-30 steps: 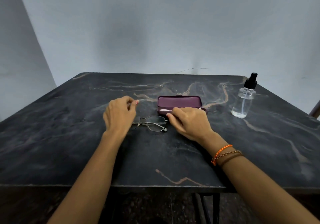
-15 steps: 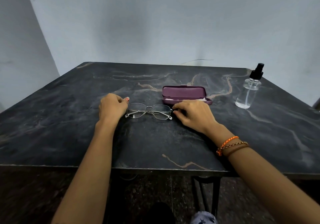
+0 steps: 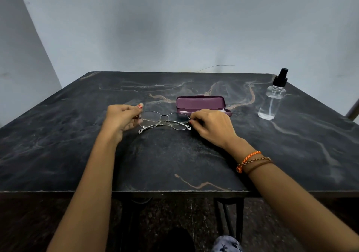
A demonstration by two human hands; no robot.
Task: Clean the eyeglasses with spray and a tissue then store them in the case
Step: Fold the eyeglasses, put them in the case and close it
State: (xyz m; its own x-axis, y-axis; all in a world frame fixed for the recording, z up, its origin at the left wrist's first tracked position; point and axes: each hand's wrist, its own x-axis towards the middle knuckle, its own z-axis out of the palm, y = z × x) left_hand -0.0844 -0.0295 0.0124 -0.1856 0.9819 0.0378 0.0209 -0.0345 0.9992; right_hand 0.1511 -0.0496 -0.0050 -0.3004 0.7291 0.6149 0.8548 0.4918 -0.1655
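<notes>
Thin metal-framed eyeglasses (image 3: 164,121) with folded temples are held just above the dark marble table (image 3: 174,154). My left hand (image 3: 122,118) pinches the frame's left end and my right hand (image 3: 210,126) pinches its right end. Right behind them lies an open maroon case (image 3: 201,103) with a bit of white tissue (image 3: 222,110) showing at its right side. A clear spray bottle (image 3: 272,102) with a black pump top stands at the far right of the table.
A pale wall rises directly behind the table's far edge. Table legs (image 3: 229,218) and a dark floor show below the near edge. A thin wire (image 3: 215,67) runs along the wall behind the table.
Both hands have closed on the ends of the glasses and raised them slightly, lenses now turned upright. The view has tilted down a little.
</notes>
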